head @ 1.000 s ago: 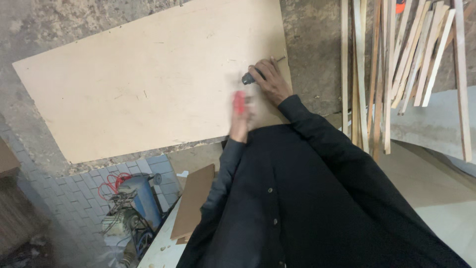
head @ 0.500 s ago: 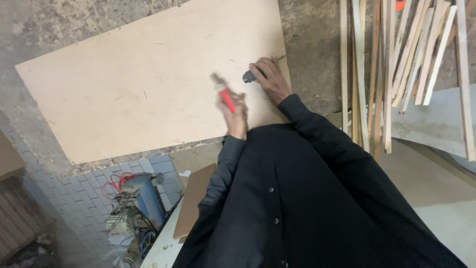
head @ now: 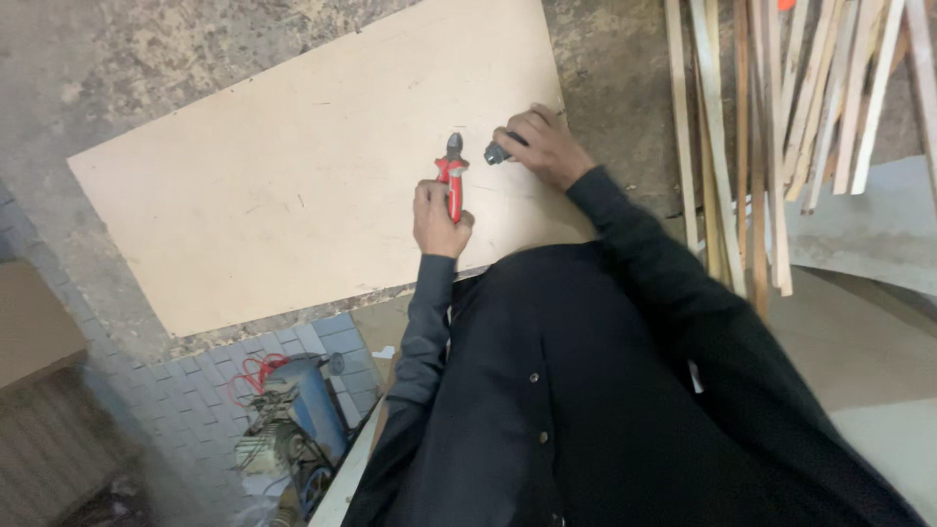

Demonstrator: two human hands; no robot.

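The red-handled pliers [head: 452,183] stand over the near right part of a large pale board [head: 264,166], their long axis running almost straight from 6 to 12 o'clock, grey nose up at 12 and handles down at 6. The left hand [head: 438,219] is wrapped tight round those handles, fist closed, thumb side toward 3 o'clock. From the pliers' nose, a small dark object [head: 497,152] lies just beside it at about 2 o'clock, pinched in the curled fingers of the right hand [head: 543,146]; what it is cannot be told. The two hands are near one another but apart, the right hand lying toward 2 o'clock of the left. The nose is closer to the dark object than to anything else. Well off at 3 o'clock, a bundle of wooden strips [head: 771,127] leans across the concrete floor [head: 117,59].
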